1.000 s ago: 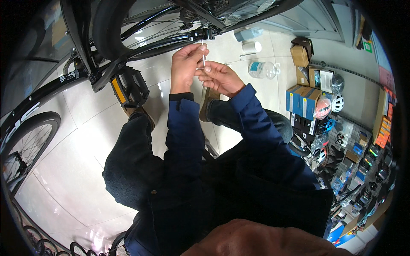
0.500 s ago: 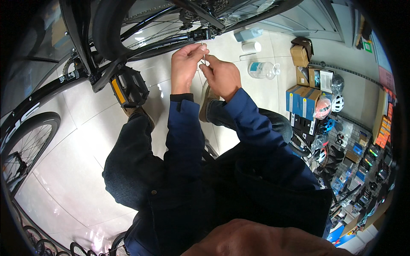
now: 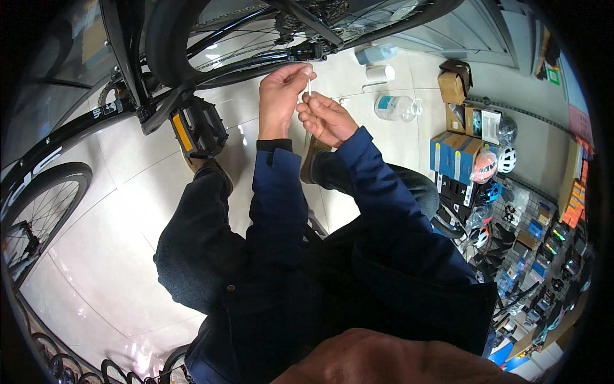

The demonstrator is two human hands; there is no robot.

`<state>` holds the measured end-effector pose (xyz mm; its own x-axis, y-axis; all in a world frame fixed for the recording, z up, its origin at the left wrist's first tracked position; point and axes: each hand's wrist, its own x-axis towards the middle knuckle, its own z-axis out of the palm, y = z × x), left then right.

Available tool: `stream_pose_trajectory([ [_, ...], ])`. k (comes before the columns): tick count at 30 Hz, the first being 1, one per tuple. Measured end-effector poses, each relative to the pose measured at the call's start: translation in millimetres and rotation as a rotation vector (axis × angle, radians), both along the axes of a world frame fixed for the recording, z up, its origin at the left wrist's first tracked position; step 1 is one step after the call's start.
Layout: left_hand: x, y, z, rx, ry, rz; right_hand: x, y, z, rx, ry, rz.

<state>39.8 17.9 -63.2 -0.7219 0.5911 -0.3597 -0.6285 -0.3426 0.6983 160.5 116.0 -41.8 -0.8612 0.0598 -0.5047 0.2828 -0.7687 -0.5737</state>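
Nearest, dark blue sleeves (image 3: 278, 198) are stretched forward over dark trousers (image 3: 192, 262). Beyond the cuffs, the left hand (image 3: 277, 102) is raised with its grip closed: a thin pale rod (image 3: 310, 84) is pinched between thumb and forefinger near its far end. The right hand (image 3: 329, 120) is placed just behind and to the right, its grip also closed, with the rod's near end held at the fingertips and the other fingers curled.

Half a second earlier, the back of the right hand was turned up and its fingers were set higher along the rod; now the hand has been rolled over and lowered, so that the curled fingers are shown and more of the rod is exposed. The left hand's pinch is kept much as it was.

The rod's long axis is run almost straight away from the body, its far end pointed at a black component (image 3: 306, 51) by the rear wheel of the black bicycle (image 3: 131, 64). Whether the component is touched by the tip cannot be told.

To the left, a pedal (image 3: 201, 131) with an orange reflector is seen above a shoe. Farther right, a clear bottle (image 3: 391, 108) and a white cylinder (image 3: 381, 73) are set on the tiled floor (image 3: 128, 211), with blue boxes (image 3: 449, 155) stacked beyond.
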Motion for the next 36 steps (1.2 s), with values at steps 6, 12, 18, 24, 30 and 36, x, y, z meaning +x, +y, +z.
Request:
stream_pose_trajectory([
  [6, 1.4, -0.9, -1.8, 0.003, 0.003, -0.014, -9.1, -29.9, 12.3, 1.647, -0.171, 0.031],
  [12, -0.4, -2.7, -2.8, -0.005, -0.026, -0.019, -13.4, -22.3, 28.9, 1.188, 0.0, 0.122],
  [18, 4.2, 3.8, -7.4, 0.002, 0.036, 0.013, -19.9, -22.2, 55.5, 1.829, -0.416, 0.524],
  [24, 2.1, -0.1, -2.2, -0.044, -0.034, 0.006, -17.1, -11.4, 46.7, 0.518, -0.337, 0.188],
  [30, 3.5, 1.7, 3.5, -0.029, -0.034, 0.017, -10.0, -12.3, 15.0, 0.762, -0.176, 0.093],
  [36, -1.1, -4.0, 1.3, -0.035, -0.034, -0.041, -12.7, -30.5, 23.2, 1.47, -0.016, 0.059],
])
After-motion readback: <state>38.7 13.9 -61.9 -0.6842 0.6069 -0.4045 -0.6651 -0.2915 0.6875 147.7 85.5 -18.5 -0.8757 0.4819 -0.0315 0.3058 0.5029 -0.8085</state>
